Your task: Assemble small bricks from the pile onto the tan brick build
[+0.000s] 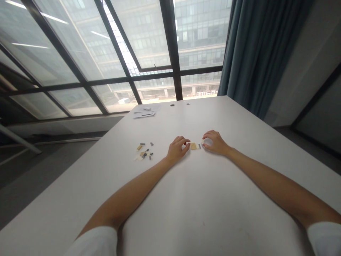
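Observation:
A small tan studded building-block plate point(193, 146), with white and grey pieces along its right side, lies on the table between my hands. My left hand point(178, 149) is at the plate's left edge, thumb and index finger nearly together in a pinch. What those fingertips hold, if anything, is too small to make out. Just right of the plate, my right hand point(215, 143) curves its thumb and fingers about a small pale piece point(202, 141). To the left of my left hand lies a loose scatter of tan, white and dark grey building-block pieces point(145, 154).
The white table point(170, 192) reaches toward the windows. Papers point(144, 113) with a dark pen-like item lie at its far left. A dark round disc point(172, 105) and a small dark item point(188, 104) are near the far edge. A blue curtain point(255, 57) hangs at right.

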